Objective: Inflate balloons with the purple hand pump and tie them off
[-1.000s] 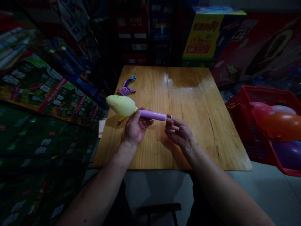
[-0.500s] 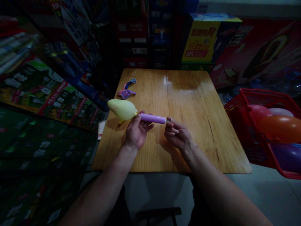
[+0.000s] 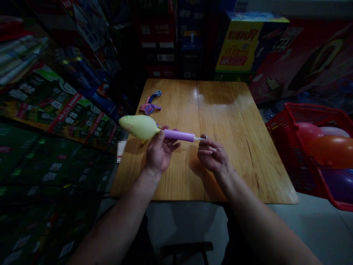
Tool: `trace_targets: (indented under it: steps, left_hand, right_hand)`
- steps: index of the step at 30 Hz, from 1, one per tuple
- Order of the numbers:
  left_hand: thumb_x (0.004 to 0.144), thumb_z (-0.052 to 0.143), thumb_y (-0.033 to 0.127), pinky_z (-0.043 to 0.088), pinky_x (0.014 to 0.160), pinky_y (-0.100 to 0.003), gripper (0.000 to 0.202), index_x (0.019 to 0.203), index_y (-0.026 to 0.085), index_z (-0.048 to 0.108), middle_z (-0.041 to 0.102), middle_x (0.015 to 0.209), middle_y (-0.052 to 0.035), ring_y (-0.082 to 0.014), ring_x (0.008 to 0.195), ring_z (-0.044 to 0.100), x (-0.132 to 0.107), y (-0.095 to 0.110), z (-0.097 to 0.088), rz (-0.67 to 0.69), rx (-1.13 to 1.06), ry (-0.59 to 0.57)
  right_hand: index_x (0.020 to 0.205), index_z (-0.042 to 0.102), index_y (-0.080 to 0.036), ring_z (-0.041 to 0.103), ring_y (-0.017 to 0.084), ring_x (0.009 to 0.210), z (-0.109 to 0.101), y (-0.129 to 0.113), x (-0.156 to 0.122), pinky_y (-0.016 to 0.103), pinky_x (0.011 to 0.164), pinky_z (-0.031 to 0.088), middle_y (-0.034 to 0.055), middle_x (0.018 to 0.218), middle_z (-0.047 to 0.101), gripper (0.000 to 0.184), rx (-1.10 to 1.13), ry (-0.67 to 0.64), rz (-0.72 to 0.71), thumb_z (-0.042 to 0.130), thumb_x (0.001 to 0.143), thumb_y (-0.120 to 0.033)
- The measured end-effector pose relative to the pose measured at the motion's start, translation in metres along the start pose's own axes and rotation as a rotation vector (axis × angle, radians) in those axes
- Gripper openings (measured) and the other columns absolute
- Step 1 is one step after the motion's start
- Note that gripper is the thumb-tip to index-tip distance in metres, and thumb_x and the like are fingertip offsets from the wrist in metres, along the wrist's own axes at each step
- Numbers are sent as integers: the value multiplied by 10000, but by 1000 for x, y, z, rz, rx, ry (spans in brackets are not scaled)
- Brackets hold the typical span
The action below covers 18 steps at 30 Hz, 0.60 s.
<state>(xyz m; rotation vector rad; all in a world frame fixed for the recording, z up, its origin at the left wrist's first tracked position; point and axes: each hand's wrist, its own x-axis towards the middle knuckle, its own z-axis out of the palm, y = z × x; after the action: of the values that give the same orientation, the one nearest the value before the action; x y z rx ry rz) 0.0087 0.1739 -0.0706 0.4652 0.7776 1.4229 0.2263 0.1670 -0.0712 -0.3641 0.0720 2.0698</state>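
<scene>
A purple balloon pump [image 3: 179, 135] lies level above the wooden table [image 3: 226, 154]. My left hand [image 3: 160, 151] is closed on its nozzle end, thumb on top, where the neck of a pale yellow balloon [image 3: 139, 127] fits over the nozzle. The balloon is partly inflated and points left. At the other end my right hand [image 3: 213, 152] grips the pump's handle, with a short length of the thin rod showing. Several limp patterned balloons [image 3: 149, 108] lie on the table's far left, just beyond the yellow one.
On the right stands a red basket [image 3: 286, 147] holding inflated balloons, among them an orange balloon [image 3: 331, 151]. Stacked green cartons [image 3: 52, 169] line the left side. A yellow and blue box [image 3: 239, 44] and other boxes stand behind the table.
My right hand has drawn the handle a little to the right, so more of the rod shows. The yellow balloon and my left hand have shifted slightly left.
</scene>
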Motion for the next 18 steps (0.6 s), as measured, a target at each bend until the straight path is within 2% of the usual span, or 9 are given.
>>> trace_targets:
  steps: [2, 5, 9, 13, 15, 18]
  left_hand:
    - [898, 681, 429, 588, 775, -335, 340, 1172, 236, 626, 747, 1131, -103, -217, 940, 728, -6, -8, 5, -50, 20, -41]
    - [904, 675, 416, 583, 808, -337, 312, 1150, 228, 635, 753, 1106, -104, -210, 949, 727, -7, -17, 6, -56, -13, -35]
    - [903, 671, 412, 578, 803, -319, 304, 1135, 217, 649, 759, 1063, -103, -197, 931, 726, 6, -10, -4, -70, -38, 7]
    - [890, 688, 423, 577, 792, -285, 309, 1127, 228, 655, 759, 1065, -85, -185, 948, 723, 10, 3, -8, 27, -27, 45]
    - [893, 686, 436, 583, 769, -294, 332, 1158, 241, 646, 752, 1109, -88, -195, 947, 726, 5, 1, -5, 21, -15, 13]
    - [899, 681, 443, 590, 766, -318, 357, 1189, 240, 632, 747, 1136, -100, -206, 930, 732, -5, -10, 2, -64, -5, -36]
  right_hand:
    - [971, 606, -145, 398, 0, 401, 0, 11, 3, 100, 437, 401, -63, 673, 593, 163, 1, 22, 23, 483, 967, -38]
    - [967, 612, -134, 382, -1, 393, 1, 16, 5, 100, 437, 400, -57, 675, 590, 161, -12, 51, 34, 478, 967, -44]
    - [955, 624, -131, 349, -3, 379, 3, -3, 1, 106, 431, 392, -50, 680, 597, 159, -78, 76, 14, 477, 979, -76]
    - [963, 620, -147, 373, -4, 388, 2, -18, -5, 98, 429, 385, -65, 665, 594, 148, -88, 37, -56, 493, 970, -71]
    - [962, 615, -146, 378, -7, 389, 1, -12, -5, 98, 434, 389, -66, 666, 596, 142, -75, 29, -36, 497, 967, -68]
    - [972, 617, -133, 377, -4, 389, 1, 5, -2, 113, 438, 398, -54, 679, 597, 140, -68, 57, 25, 488, 976, -79]
